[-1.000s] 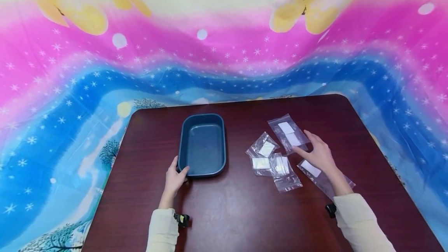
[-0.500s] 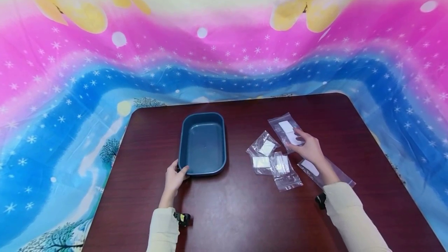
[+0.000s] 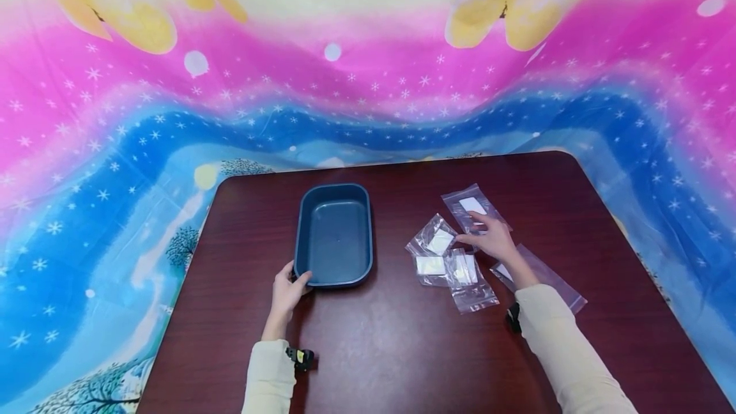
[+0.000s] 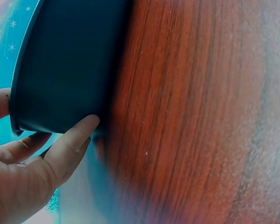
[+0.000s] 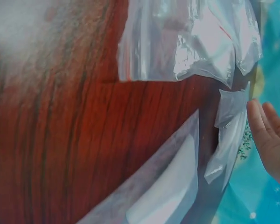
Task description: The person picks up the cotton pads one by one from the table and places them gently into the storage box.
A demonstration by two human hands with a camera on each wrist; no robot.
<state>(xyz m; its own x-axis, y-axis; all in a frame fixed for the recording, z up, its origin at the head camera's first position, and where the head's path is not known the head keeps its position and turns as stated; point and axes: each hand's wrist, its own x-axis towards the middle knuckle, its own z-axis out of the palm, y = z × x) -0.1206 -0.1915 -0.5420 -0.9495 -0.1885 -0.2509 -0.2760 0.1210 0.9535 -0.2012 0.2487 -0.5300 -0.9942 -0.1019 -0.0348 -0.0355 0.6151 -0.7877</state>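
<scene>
A dark blue-grey rectangular plastic tray [image 3: 339, 238] stands on the table. My left hand [image 3: 287, 294] holds its near left corner; in the left wrist view the fingers and thumb lie around the tray's outer wall [image 4: 65, 70]. My right hand [image 3: 491, 240] hovers over the clear zip bags with its fingers spread, partly covering the far bag [image 3: 457, 200] with white pieces inside. Just left of the fingertips is another small bag [image 3: 439, 241]. Two more bags overlap nearer, one of them a small bag [image 3: 468, 283]. Under the right forearm lies a longer bag [image 3: 549, 276], partly hidden.
The dark red wooden table [image 3: 374, 350] has rounded far corners. Behind it hangs a colourful printed cloth [image 3: 374, 88]. Bare wood lies between the tray and the bags. A small black device [image 3: 301, 359] sits at the left wrist.
My right hand has moved left across the far bag toward the small bags, uncovering more of the long bag's far end. My left hand and the tray have stayed in place.
</scene>
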